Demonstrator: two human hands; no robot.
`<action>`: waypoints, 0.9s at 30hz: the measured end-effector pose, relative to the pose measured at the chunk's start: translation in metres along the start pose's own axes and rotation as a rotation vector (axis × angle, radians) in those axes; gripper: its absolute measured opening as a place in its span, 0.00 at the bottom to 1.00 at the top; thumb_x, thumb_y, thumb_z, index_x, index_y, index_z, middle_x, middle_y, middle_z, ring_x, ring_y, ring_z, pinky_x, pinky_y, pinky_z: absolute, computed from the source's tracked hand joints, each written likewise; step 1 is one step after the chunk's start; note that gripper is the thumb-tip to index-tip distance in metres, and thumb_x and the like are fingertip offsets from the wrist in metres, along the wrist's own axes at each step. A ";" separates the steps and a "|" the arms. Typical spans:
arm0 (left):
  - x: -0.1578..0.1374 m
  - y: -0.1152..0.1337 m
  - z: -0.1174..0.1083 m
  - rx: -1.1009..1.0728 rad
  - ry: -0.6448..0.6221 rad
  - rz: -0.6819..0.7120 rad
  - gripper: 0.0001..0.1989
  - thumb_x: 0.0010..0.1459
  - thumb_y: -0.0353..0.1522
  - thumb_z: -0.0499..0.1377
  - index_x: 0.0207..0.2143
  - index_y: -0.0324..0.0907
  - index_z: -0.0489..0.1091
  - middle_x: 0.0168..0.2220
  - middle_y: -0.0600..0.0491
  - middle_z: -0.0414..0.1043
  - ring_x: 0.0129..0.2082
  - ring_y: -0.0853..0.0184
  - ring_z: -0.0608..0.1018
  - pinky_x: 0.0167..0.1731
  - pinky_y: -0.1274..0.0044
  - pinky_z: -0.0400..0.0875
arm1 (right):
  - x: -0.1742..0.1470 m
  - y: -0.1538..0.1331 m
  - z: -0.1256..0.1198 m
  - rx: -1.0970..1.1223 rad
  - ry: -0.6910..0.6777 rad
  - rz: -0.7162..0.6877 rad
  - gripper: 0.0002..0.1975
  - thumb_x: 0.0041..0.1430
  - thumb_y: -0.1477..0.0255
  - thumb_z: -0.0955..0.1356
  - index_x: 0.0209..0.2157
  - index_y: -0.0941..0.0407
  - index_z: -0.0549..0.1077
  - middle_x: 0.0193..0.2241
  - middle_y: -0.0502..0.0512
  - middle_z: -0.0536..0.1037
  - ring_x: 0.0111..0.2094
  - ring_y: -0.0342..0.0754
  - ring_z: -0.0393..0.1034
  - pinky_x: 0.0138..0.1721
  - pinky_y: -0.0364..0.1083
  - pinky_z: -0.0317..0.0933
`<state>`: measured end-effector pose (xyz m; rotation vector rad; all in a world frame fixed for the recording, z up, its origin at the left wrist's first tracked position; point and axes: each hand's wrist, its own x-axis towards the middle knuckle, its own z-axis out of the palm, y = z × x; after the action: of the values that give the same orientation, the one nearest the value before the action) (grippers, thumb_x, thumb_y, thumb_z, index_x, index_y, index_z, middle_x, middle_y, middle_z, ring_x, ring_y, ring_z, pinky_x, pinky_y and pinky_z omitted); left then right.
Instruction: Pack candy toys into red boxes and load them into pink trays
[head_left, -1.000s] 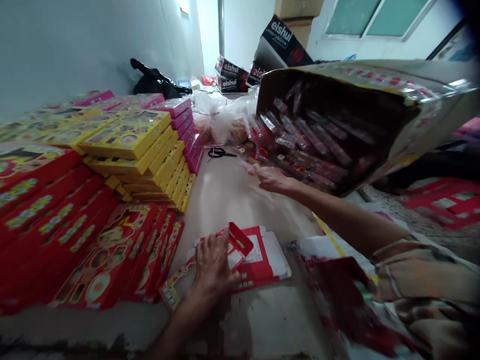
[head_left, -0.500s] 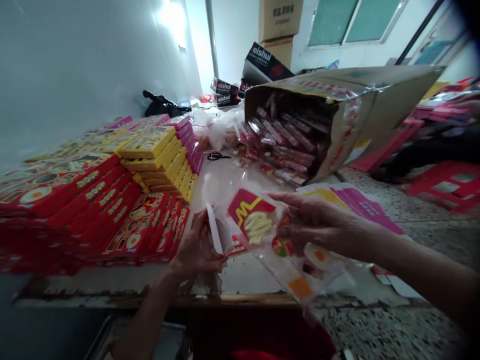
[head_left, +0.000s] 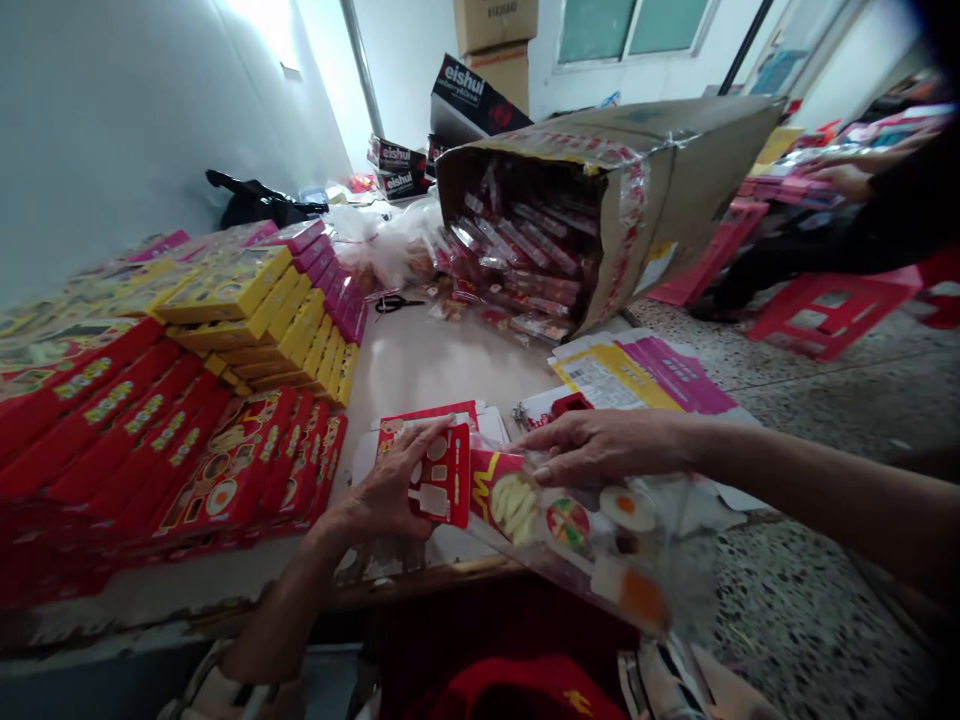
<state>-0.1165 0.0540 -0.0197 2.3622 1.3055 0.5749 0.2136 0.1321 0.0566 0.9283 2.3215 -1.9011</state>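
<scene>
My left hand (head_left: 386,492) grips a small red carton (head_left: 456,478) near the table's front edge, fingers over its top and thumb below. From the right, my right hand (head_left: 596,447) pinches a clear plastic bag of toy food (head_left: 559,555). Through the plastic show toy fries (head_left: 514,508) in a red sleeve, a fried egg and an orange-ended piece. The bag's left end meets the carton's open right end; whether it is inside, I cannot tell. Flat red and white cartons (head_left: 471,408) lie just behind my left hand.
Stacked red boxes (head_left: 225,455), yellow boxes (head_left: 240,285) and purple boxes (head_left: 341,290) fill the left side. A large cardboard box (head_left: 660,190) lies on its side, bagged toys spilling out. Black-handled scissors (head_left: 395,303), flattened cartons (head_left: 645,375) and a co-worker's hand (head_left: 851,182) are beyond.
The red carton has turned so its printed face shows, and the bag's left end has come against its opening. The bag has levelled out and lowered. The whole view has shifted.
</scene>
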 end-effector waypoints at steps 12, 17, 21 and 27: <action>0.004 0.039 0.030 0.086 0.113 0.018 0.59 0.38 0.27 0.67 0.73 0.49 0.46 0.66 0.45 0.58 0.65 0.49 0.65 0.65 0.59 0.64 | 0.014 -0.006 -0.017 -0.104 0.273 -0.039 0.32 0.47 0.58 0.80 0.51 0.55 0.72 0.33 0.51 0.80 0.29 0.44 0.70 0.25 0.40 0.61; -0.002 0.026 0.028 0.013 0.171 -0.028 0.59 0.37 0.27 0.66 0.72 0.48 0.48 0.66 0.45 0.57 0.64 0.49 0.67 0.66 0.59 0.65 | -0.021 0.016 0.001 0.328 0.562 -0.106 0.25 0.46 0.58 0.81 0.41 0.56 0.77 0.30 0.53 0.80 0.28 0.46 0.73 0.29 0.45 0.68; 0.004 0.037 0.037 -0.045 0.210 0.029 0.60 0.37 0.28 0.67 0.74 0.48 0.47 0.67 0.45 0.57 0.65 0.47 0.65 0.68 0.59 0.63 | 0.012 0.028 0.063 0.381 0.810 -0.223 0.15 0.49 0.60 0.79 0.31 0.55 0.77 0.27 0.52 0.78 0.27 0.45 0.70 0.31 0.47 0.67; -0.004 0.035 0.043 -0.341 0.361 0.047 0.59 0.40 0.30 0.69 0.74 0.45 0.50 0.68 0.42 0.58 0.67 0.46 0.65 0.67 0.58 0.64 | 0.086 0.029 0.103 0.086 0.951 -0.432 0.10 0.57 0.66 0.74 0.28 0.55 0.72 0.33 0.52 0.75 0.36 0.47 0.68 0.39 0.46 0.65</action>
<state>-0.0719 0.0274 -0.0388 2.0732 1.1776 1.1807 0.1188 0.0797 -0.0278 1.7697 3.1646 -1.9665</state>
